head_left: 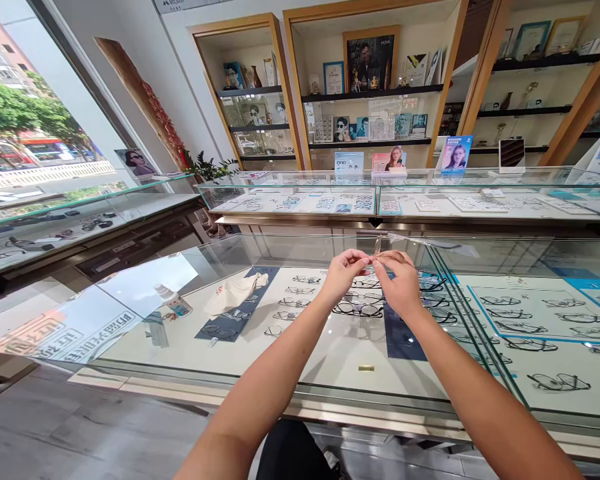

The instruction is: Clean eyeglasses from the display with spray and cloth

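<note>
Above the glass counter, my left hand (349, 270) and my right hand (397, 280) meet with fingers pinched. Between their fingertips is a pair of glasses (378, 245) with a thin gold-coloured rim sticking up. My fingers hide most of the frame. Below my hands, rows of glasses (359, 310) lie inside the glass display case (300, 363). A cream cloth (235, 293) is bunched up to the left of my hands. Beside it a white spray bottle (174, 300) lies tilted in view on the counter.
A small gold-coloured bar (366, 368) shows near the front edge. More display cases (290, 200) stand across the back, and another case (80, 220) runs along the window. Wooden-framed shelves (370, 97) line the wall. A leafy plant (210, 167) sits in the back corner.
</note>
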`<action>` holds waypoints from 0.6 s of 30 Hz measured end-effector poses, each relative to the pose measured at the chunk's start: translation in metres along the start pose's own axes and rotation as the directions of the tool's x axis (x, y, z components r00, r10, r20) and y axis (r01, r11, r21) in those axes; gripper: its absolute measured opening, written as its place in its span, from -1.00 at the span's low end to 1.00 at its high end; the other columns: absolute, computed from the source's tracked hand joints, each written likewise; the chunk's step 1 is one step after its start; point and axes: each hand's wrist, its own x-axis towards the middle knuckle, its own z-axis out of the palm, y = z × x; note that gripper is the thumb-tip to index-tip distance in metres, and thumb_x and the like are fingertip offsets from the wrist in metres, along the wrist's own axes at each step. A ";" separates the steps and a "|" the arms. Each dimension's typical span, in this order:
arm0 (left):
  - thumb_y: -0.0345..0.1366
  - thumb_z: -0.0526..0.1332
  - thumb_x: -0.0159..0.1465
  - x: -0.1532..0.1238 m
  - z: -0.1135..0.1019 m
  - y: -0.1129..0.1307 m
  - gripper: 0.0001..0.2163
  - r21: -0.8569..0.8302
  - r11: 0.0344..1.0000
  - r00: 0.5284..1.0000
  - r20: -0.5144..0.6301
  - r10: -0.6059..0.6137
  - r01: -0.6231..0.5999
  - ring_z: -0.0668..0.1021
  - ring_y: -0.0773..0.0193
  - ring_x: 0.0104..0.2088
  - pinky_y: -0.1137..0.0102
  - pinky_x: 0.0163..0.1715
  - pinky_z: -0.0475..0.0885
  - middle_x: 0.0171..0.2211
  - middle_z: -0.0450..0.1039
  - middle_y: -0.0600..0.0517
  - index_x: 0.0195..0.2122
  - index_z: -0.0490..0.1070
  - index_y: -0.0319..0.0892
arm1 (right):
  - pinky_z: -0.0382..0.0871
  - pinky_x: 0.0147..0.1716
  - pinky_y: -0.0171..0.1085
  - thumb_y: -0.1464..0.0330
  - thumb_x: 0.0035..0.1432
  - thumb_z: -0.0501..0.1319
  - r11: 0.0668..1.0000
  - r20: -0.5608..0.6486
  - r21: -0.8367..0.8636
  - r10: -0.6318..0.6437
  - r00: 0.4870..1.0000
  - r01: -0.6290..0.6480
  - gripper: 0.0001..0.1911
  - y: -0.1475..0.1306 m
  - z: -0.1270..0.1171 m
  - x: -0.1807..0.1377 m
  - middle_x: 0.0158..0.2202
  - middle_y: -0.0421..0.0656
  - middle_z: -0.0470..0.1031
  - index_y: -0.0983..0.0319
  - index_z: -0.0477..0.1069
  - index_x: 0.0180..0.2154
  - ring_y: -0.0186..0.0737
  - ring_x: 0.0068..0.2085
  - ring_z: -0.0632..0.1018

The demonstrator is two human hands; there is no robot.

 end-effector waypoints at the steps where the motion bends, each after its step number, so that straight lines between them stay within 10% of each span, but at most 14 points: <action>1: 0.06 0.54 0.18 0.000 -0.001 0.002 -0.62 0.040 0.999 0.999 -0.013 0.030 -0.029 0.66 0.20 -0.18 0.27 -0.16 0.65 -0.21 0.66 -0.05 -0.25 0.58 -0.14 | 0.47 0.10 0.06 0.22 0.50 0.20 0.999 0.006 0.050 0.011 1.000 -0.011 -0.71 -0.002 -0.002 0.002 -0.08 -0.10 0.75 0.06 0.72 -0.12 0.05 0.00 0.64; 11: -0.20 0.30 0.32 0.007 -0.041 0.024 -0.81 0.532 0.840 0.944 -0.212 0.254 -0.107 0.49 0.28 -0.37 0.36 -0.27 0.43 -0.39 0.43 0.09 -0.36 0.31 -0.07 | 0.45 0.09 0.02 0.22 0.42 0.23 0.986 0.029 0.158 0.046 0.999 -0.050 -0.76 0.004 -0.011 0.011 -0.17 -0.11 0.74 0.09 0.62 -0.28 0.02 -0.05 0.66; 18: -0.27 0.38 0.22 -0.018 -0.160 0.053 -0.80 0.815 0.468 0.884 -0.447 0.134 0.341 0.57 0.00 -0.08 0.14 0.10 0.43 -0.25 0.55 -0.08 -0.39 0.33 -0.08 | 0.41 0.03 0.01 0.21 0.21 0.37 0.984 -0.028 0.147 0.104 0.994 -0.099 -0.82 0.014 -0.016 0.017 -0.28 -0.12 0.69 0.10 0.50 -0.41 0.03 -0.13 0.60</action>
